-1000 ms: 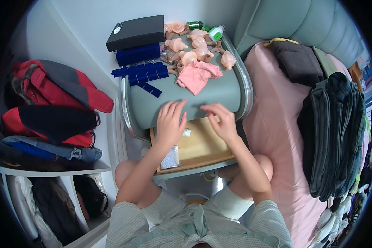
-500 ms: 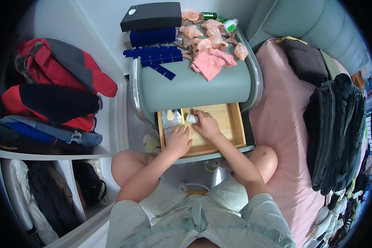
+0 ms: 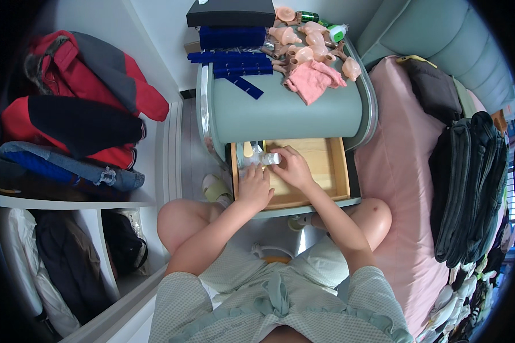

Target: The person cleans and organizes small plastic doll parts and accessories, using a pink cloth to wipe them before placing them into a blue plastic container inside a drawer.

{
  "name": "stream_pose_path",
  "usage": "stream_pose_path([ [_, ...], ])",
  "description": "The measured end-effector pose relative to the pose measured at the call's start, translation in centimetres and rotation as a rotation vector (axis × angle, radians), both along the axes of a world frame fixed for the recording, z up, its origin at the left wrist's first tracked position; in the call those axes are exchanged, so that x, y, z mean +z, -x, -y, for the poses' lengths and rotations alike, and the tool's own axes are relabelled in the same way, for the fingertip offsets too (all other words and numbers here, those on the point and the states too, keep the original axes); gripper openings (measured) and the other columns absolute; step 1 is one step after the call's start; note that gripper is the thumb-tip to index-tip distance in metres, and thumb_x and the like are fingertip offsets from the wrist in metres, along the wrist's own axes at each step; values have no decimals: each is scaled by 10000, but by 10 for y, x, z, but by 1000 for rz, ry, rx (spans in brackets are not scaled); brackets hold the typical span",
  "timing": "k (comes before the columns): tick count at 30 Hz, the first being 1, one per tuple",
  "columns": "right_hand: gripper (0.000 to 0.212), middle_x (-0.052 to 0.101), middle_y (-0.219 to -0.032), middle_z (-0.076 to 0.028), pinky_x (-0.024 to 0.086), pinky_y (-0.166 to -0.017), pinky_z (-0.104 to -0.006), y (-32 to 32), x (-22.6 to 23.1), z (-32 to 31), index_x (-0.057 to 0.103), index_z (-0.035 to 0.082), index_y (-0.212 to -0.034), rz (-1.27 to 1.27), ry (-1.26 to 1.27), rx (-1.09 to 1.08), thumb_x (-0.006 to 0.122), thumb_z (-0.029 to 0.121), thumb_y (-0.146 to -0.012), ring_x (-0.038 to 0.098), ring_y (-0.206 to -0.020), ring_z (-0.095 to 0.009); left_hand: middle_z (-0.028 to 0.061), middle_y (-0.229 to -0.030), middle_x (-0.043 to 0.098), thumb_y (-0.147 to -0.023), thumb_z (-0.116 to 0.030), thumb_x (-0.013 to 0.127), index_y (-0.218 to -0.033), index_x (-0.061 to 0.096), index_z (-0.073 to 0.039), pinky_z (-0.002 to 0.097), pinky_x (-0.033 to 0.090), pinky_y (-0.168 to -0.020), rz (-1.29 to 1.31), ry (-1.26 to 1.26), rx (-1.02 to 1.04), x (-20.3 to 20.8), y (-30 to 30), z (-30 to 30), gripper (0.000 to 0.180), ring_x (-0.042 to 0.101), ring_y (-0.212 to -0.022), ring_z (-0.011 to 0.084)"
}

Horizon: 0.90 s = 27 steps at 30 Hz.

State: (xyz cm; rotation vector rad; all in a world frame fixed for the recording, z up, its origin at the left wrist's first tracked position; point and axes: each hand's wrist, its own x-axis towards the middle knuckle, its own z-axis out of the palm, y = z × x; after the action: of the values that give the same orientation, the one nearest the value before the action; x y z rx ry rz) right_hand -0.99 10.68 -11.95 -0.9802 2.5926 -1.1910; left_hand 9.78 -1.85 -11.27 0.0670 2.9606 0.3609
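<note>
My right hand (image 3: 292, 170) is closed around a small white bottle (image 3: 272, 158), which lies tilted over the left part of the open wooden drawer (image 3: 342, 171). Close beside it, my left hand (image 3: 254, 190) rests with fingers stretched out over the drawer's left section. Under and around its fingertips lie clear plastic packaging and a small pale stick-like piece (image 3: 248, 149). My fingers partly hide what is in that section. The bigger right section shows bare wood.
The green nightstand (image 3: 280, 114) carries a black box (image 3: 232, 14), dark blue strips (image 3: 234, 38), pinkish plastic cups (image 3: 315, 40) and a pink cloth (image 3: 315, 81). Left is a shelf with red jackets (image 3: 68, 126). Right, folded dark trousers (image 3: 463, 183) lie on a pink bed (image 3: 389, 171).
My right hand has brought the bottle leftward relative to the drawer, over the left section. My left hand stays over that section, its fingers nearer the bottle. The whole view has shifted slightly.
</note>
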Motion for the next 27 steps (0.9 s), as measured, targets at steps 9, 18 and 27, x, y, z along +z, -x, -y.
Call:
stream_pose_path([
  [9,354,571,-949,-163,496,-668,-403,7,-17,24,586,27,-1020,-60,-31,-263,652,126,-686,599,-766,-335,209,-1219,493,-813,-261,580,-1224,447,48,392,388,-957,-119,-217,97,9,23,16,531,460,-1146,325],
  [18,344,562,-952,-201,495,-681,-375,11,-49,36,558,-24,-1001,-25,192,-344,649,36,-675,599,-773,-346,112,-853,609,-791,-155,541,-1170,493,-25,346,460,-697,78,-1143,457,-55,81,13,404,593,-799,217],
  [27,337,572,-1093,-163,464,-850,-313,27,-76,33,506,-60,-1110,596,581,-343,502,-50,-774,578,-985,-219,22,-963,578,-798,-161,545,-1083,548,-67,269,398,-742,220,-1723,704,-66,109,17,300,502,-878,120],
])
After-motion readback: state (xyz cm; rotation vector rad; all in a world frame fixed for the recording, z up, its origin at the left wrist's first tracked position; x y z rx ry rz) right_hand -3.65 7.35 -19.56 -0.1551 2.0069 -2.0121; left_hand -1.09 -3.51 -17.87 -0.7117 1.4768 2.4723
